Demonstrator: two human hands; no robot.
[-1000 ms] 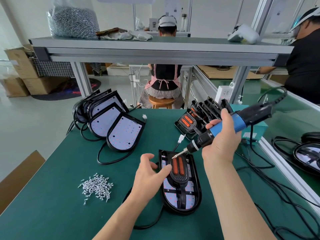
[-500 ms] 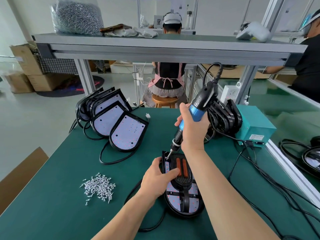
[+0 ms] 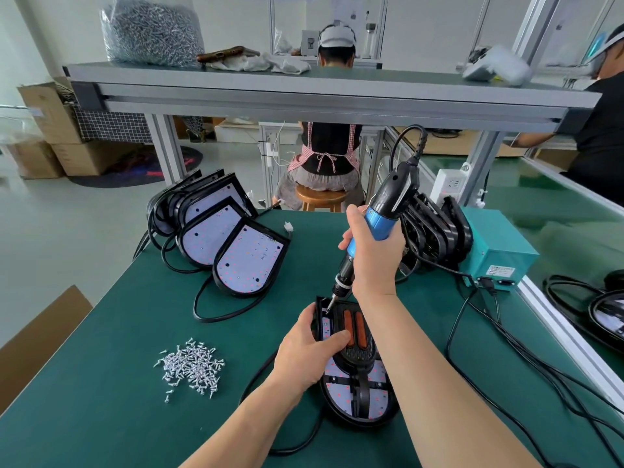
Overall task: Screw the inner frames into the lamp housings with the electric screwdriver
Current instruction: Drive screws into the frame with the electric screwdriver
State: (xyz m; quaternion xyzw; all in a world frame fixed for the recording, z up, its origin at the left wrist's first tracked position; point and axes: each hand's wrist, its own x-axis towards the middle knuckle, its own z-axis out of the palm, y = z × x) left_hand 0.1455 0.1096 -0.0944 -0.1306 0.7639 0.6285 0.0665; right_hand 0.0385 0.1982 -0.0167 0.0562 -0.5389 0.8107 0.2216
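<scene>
Head view has my right grip point(image 3: 374, 261) wrapped round the electric screwdriver point(image 3: 385, 219), its bit point(image 3: 331, 303) down in the lamp housing point(image 3: 341, 412) corner just below, while my left grip point(image 3: 309, 347) clamps housing and inner frame point(image 3: 358, 354) alongside, and, tilted so, I fear the bit skidding out.

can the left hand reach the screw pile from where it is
Probably yes: the left hand grips the left edge of the lamp housing, and the screw pile lies to its left on bare mat with nothing between. It must let go first.
</scene>
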